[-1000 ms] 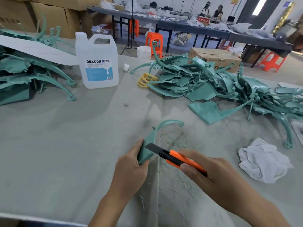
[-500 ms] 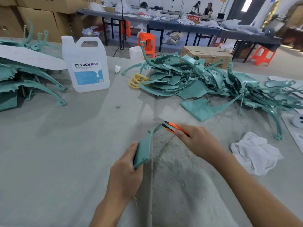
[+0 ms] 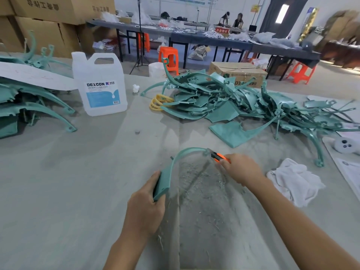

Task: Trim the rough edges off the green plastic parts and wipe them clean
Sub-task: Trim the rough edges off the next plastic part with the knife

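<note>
Grip first: my left hand holds the flat wide end of the green part, thumb along its edge, so the arched strip stands steady above the table. My right hand is wrapped round the orange knife, its blade at the arch's far tip, where I judge a burr needs paring. Shavings lie beneath; the white cloth sits near on the right for wiping, rough-edged parts heaped beyond.
</note>
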The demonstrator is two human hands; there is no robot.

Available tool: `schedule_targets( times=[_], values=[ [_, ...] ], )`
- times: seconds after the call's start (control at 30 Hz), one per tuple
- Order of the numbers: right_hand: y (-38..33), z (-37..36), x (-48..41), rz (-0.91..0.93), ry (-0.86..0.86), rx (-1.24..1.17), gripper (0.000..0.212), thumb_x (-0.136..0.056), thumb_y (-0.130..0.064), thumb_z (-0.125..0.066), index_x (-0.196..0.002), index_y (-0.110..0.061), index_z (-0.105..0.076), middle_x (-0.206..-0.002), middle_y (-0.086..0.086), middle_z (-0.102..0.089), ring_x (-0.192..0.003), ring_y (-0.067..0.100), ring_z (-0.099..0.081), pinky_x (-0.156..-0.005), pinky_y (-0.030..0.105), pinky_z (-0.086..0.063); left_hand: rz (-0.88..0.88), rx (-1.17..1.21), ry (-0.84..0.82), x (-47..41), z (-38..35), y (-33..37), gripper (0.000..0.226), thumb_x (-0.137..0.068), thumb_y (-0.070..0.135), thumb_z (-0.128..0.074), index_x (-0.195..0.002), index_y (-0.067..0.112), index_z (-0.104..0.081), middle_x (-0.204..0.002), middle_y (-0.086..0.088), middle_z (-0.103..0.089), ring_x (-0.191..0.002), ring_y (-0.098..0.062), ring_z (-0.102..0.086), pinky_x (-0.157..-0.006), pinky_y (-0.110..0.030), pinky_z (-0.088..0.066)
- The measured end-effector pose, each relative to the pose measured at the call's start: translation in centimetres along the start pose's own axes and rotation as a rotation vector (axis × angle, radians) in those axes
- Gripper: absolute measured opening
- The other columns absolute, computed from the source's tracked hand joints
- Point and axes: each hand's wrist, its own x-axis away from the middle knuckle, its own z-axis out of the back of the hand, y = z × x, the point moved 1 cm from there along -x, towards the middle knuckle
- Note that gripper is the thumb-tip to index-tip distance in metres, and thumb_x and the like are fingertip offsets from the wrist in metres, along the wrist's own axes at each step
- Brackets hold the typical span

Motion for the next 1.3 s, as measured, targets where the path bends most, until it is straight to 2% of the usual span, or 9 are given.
schedule_targets(
  times=[0.17, 0.33, 0.47, 0.63, 0.77, 0.87, 1.0, 1.2, 1.3],
  values=[
    [0.5, -0.1, 1.2, 0.021, 0.160, -0.130, 0.037, -0.106, -0.043, -0.035, -0.115, -0.021, -0.064, -0.074, 0.002, -0.064, -0.062, 0.023, -0.063, -0.065, 0.039, -0.057, -0.034, -0.018, -0.008, 0.3, 0.0, 0.4, 0.060, -0.088, 0.014, -0.065, -0.145, 0.027, -0.053, -0.136, 0.012, -0.063, -0.119, -0.011, -0.062, -0.100, -0.025, -0.047],
    [-2.7, -1.2, 7.4, 0.242, 0.208, -0.565, 0.025, -0.102, -0.050, -0.048, -0.125, -0.051, -0.059, -0.064, -0.004, -0.064, -0.048, 0.009, -0.057, -0.052, 0.037, -0.056, 0.007, -0.004, -0.021, 0.0, 0.0, 0.2, 0.059, -0.089, 0.013, -0.063, -0.146, 0.026, -0.053, -0.126, 0.004, -0.070, -0.107, -0.021, -0.067, -0.092, -0.032, -0.051],
    [-5.8, -3.0, 12.7, 0.408, 0.124, -0.676, 0.030, -0.095, -0.064, -0.044, -0.124, -0.067, -0.052, -0.071, -0.011, -0.066, -0.048, 0.005, -0.057, -0.047, 0.023, -0.048, 0.048, 0.033, -0.017, -0.5, 0.0, -0.2, 0.055, -0.089, 0.012, -0.061, -0.142, 0.029, -0.057, -0.112, 0.005, -0.075, -0.087, -0.016, -0.067, -0.071, -0.019, -0.047],
    [-7.0, -4.1, 14.4, 0.492, 0.078, -0.767, 0.034, -0.095, -0.063, -0.045, -0.127, -0.066, -0.052, -0.069, -0.005, -0.064, -0.049, 0.006, -0.055, -0.051, 0.034, -0.052, 0.087, 0.101, -0.011, -0.7, 0.0, -0.3, 0.039, -0.090, 0.008, -0.054, -0.124, 0.023, -0.067, -0.062, 0.016, -0.061, -0.054, -0.006, -0.052, -0.052, -0.015, -0.037],
    [-7.1, -3.9, 14.4, 0.510, 0.088, -0.739, 0.036, -0.093, -0.066, -0.041, -0.128, -0.068, -0.050, -0.072, -0.001, -0.062, -0.053, 0.014, -0.056, -0.053, 0.040, -0.052, 0.062, 0.079, 0.000, -0.5, 0.2, -0.2, 0.033, -0.089, 0.005, -0.054, -0.112, 0.024, -0.069, -0.058, 0.015, -0.057, -0.052, -0.010, -0.049, -0.050, -0.017, -0.037],
    [-7.1, -3.8, 13.3, 0.517, 0.144, -0.623, 0.040, -0.096, -0.064, -0.037, -0.135, -0.065, -0.046, -0.066, -0.005, -0.058, -0.052, 0.011, -0.054, -0.051, 0.029, -0.044, 0.057, 0.052, 0.017, -0.6, 0.2, 0.0, 0.042, -0.089, 0.007, -0.056, -0.123, 0.029, -0.068, -0.065, 0.017, -0.063, -0.059, -0.007, -0.056, -0.055, -0.015, -0.041],
    [-6.3, -3.2, 9.4, 0.414, 0.242, -0.472, 0.039, -0.102, -0.054, -0.041, -0.140, -0.050, -0.051, -0.054, -0.008, -0.052, -0.050, 0.010, -0.055, -0.053, 0.031, -0.045, 0.013, -0.015, 0.004, 0.1, 0.1, 0.6, 0.056, -0.089, 0.014, -0.063, -0.143, 0.027, -0.056, -0.118, 0.007, -0.073, -0.098, -0.020, -0.070, -0.088, -0.036, -0.055],
    [-4.0, -3.4, 3.3, 0.236, 0.284, -0.253, 0.036, -0.106, -0.048, -0.039, -0.135, -0.036, -0.057, -0.067, -0.006, -0.057, -0.061, 0.020, -0.054, -0.053, 0.033, -0.041, 0.024, -0.023, -0.009, 0.2, 0.1, 1.4, 0.057, -0.082, 0.024, -0.053, -0.138, 0.034, -0.058, -0.094, 0.011, -0.074, -0.078, -0.019, -0.067, -0.074, -0.034, -0.054],
    [-2.0, -3.6, 1.8, 0.110, 0.258, -0.156, 0.039, -0.106, -0.053, -0.035, -0.118, -0.027, -0.062, -0.076, 0.001, -0.060, -0.068, 0.027, -0.056, -0.059, 0.036, -0.043, 0.025, -0.012, -0.028, 0.4, 0.1, 1.6, 0.057, -0.080, 0.025, -0.050, -0.135, 0.037, -0.058, -0.084, 0.013, -0.071, -0.071, -0.017, -0.064, -0.064, -0.028, -0.050]
  ],
)
